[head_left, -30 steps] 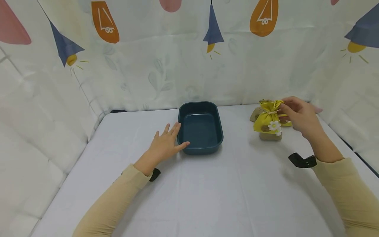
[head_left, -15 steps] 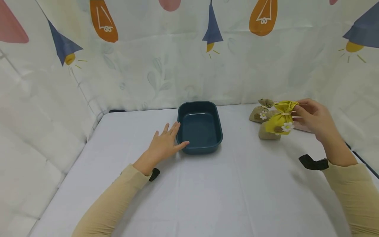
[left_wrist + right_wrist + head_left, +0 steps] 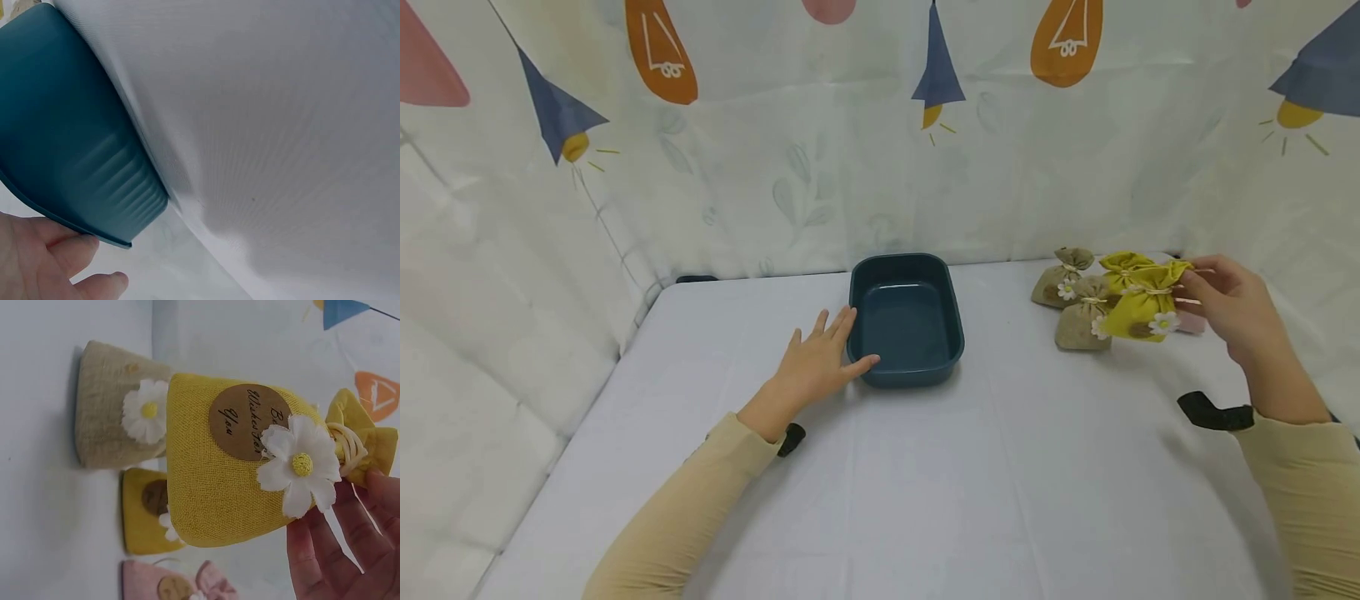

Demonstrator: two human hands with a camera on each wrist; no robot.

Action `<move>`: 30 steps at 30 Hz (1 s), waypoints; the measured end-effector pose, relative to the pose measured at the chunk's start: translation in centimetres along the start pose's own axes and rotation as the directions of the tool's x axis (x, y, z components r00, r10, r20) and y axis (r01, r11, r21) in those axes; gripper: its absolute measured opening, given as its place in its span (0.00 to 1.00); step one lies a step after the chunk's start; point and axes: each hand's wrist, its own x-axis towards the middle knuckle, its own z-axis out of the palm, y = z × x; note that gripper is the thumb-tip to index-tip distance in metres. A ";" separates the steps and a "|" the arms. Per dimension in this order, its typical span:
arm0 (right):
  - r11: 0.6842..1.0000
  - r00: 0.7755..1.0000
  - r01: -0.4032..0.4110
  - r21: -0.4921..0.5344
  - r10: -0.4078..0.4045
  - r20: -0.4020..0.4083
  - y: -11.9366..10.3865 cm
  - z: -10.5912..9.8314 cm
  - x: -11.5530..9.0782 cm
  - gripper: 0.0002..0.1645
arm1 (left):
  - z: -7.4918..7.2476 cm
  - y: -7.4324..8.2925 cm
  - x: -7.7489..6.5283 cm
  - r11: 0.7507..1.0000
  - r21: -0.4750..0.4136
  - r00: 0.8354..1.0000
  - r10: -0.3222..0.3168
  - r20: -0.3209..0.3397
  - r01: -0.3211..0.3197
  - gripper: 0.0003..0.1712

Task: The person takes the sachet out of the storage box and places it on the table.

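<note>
My right hand (image 3: 1240, 308) pinches a yellow drawstring gift bag (image 3: 1133, 321) by its gathered, tied top. In the right wrist view this yellow bag (image 3: 209, 494) hangs tilted, showing a white daisy (image 3: 302, 464) and a round brown label (image 3: 240, 425). Behind it, a second yellow bag (image 3: 1122, 262) stands partly hidden. With fingers spread, my left hand (image 3: 808, 375) touches the left rim of a dark teal rectangular basin (image 3: 906, 380). Fingertips (image 3: 84, 244) rest just under the rim in the left wrist view, beside the basin's ribbed outer wall (image 3: 62, 125).
Two tan drawstring bags (image 3: 1078, 327) with daisies stand left of the yellow ones on the white-covered table (image 3: 925, 483). A pink bag (image 3: 147, 581) lies beyond, mostly behind my right hand in the head view. A printed curtain (image 3: 700, 183) closes off the back.
My right hand has carried the yellow bag to the right, and the tan bags and second yellow bag show more fully. My left hand stays at the basin's rim.
</note>
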 end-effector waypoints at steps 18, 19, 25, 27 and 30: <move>0.997 0.992 -0.072 -0.025 0.074 0.099 3.6 -2.0 0.5 0.06 | -0.1 0.2 0.0 1.000 -0.003 1.000 -0.001 0.008 0.001 0.56; 0.997 0.992 -0.073 -0.037 0.077 0.101 3.8 -2.1 0.5 0.07 | -0.1 0.1 0.0 1.000 -0.004 1.000 0.000 0.007 0.000 0.56; 0.998 0.985 -0.063 -0.030 0.067 0.160 4.9 -2.6 0.8 0.07 | -0.1 0.0 0.0 1.000 0.004 1.000 -0.003 0.011 0.003 0.56; 0.998 0.981 -0.057 -0.006 0.057 0.185 5.3 -2.7 1.0 0.06 | -0.1 0.0 0.0 1.000 0.002 1.000 -0.003 0.010 0.003 0.56; 0.999 0.978 -0.053 0.014 0.049 0.202 5.9 -2.7 1.2 0.06 | -0.1 0.1 -0.1 1.000 -0.001 1.000 -0.003 0.009 0.003 0.56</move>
